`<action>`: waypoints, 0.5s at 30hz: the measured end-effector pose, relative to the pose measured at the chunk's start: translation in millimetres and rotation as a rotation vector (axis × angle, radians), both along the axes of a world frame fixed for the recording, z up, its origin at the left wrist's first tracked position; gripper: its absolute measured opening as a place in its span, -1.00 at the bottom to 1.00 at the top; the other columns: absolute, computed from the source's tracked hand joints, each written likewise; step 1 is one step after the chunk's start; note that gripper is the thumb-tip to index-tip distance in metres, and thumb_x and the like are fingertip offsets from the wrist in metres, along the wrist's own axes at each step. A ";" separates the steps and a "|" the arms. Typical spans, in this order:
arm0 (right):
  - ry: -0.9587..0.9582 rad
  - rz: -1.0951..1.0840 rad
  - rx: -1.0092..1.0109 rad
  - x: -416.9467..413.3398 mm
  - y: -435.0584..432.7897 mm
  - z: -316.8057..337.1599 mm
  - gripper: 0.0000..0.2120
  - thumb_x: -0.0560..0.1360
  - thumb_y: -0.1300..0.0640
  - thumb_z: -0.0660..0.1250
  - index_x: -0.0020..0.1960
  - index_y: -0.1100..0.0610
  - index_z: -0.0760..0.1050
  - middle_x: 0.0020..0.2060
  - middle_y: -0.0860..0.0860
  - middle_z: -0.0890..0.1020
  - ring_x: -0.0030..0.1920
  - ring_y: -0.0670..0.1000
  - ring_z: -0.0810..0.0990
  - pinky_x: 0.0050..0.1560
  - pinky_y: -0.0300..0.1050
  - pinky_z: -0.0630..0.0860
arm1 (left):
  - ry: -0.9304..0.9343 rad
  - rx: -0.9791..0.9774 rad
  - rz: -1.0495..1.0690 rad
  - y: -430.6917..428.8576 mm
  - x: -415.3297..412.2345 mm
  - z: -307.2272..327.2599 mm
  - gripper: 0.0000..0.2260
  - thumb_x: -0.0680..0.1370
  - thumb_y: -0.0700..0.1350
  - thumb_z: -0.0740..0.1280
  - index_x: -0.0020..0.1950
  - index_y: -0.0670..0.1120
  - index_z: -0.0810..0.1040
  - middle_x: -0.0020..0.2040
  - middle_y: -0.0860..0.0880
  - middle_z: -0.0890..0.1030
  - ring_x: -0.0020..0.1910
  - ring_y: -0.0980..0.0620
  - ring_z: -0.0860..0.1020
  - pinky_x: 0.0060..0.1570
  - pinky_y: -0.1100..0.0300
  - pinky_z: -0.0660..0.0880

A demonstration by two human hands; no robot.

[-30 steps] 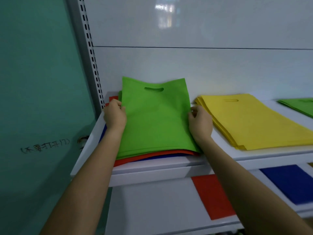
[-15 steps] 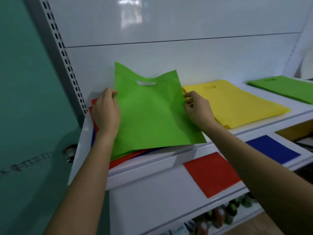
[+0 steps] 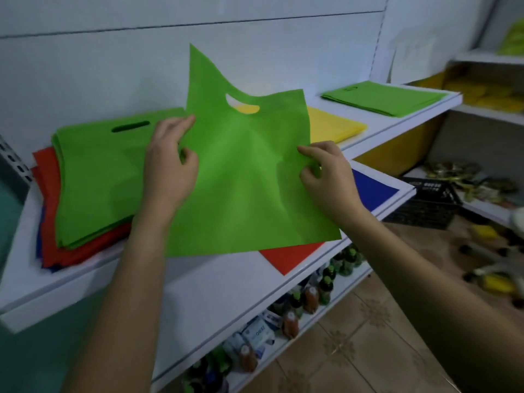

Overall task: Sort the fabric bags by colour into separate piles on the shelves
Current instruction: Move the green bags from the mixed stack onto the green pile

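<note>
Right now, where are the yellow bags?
Head view, right of centre: the yellow bags lie on the upper shelf, partly behind the held green bag.

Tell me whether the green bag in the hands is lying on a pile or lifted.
Lifted. The left hand and right hand pinch the green bag by its sides; it hangs spread before the shelf.

Row of bottles (image 3: 295,313) lower centre; black crate (image 3: 425,204) right of centre; tiled floor (image 3: 354,353) lower right; teal wall (image 3: 25,361) lower left.
</note>
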State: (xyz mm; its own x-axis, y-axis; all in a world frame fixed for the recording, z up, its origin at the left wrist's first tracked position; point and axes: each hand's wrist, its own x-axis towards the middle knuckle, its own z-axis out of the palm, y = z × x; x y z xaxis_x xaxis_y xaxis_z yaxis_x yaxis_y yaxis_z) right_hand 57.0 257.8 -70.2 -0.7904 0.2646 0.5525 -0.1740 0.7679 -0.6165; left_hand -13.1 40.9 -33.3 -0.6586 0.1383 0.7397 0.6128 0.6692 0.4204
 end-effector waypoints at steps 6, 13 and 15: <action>0.036 -0.103 -0.040 44.3 82.9 -21.7 -0.57 0.51 0.37 0.20 0.37 0.24 0.36 0.21 0.12 0.42 -0.12 -0.28 0.27 -0.07 -0.35 0.31 | -0.011 0.134 -0.168 110.6 17.3 -32.5 -0.53 0.39 -0.39 0.13 0.30 -0.28 0.43 0.21 -0.25 0.48 0.22 -0.01 0.41 0.23 0.50 0.18; 0.071 -0.225 -0.152 86.5 177.8 -44.5 -0.61 0.53 0.38 0.18 0.34 0.24 0.38 0.13 0.07 0.41 -0.16 -0.23 0.34 -0.11 -0.54 0.30 | -0.048 0.245 -0.230 236.5 51.8 -69.6 -0.56 0.43 -0.43 0.16 0.31 -0.29 0.42 0.21 -0.26 0.47 0.19 0.04 0.36 0.20 0.57 0.15; 0.071 -0.262 -0.201 98.1 203.7 -55.6 -0.64 0.54 0.36 0.18 0.33 0.23 0.40 0.14 0.08 0.43 -0.04 -0.16 0.40 -0.04 -0.49 0.36 | -0.062 0.271 -0.223 265.8 62.0 -78.4 -0.57 0.44 -0.44 0.17 0.31 -0.27 0.42 0.22 -0.24 0.47 0.19 0.05 0.38 0.20 0.52 0.19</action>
State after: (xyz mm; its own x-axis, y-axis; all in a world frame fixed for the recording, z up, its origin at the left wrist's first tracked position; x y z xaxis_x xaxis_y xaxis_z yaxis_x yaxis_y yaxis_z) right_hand 155.1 461.5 -125.8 -0.6422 0.5629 0.5203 -0.0345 0.6568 -0.7533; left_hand 48.9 306.7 -111.7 -0.6789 0.0882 0.7289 0.6992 0.3806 0.6052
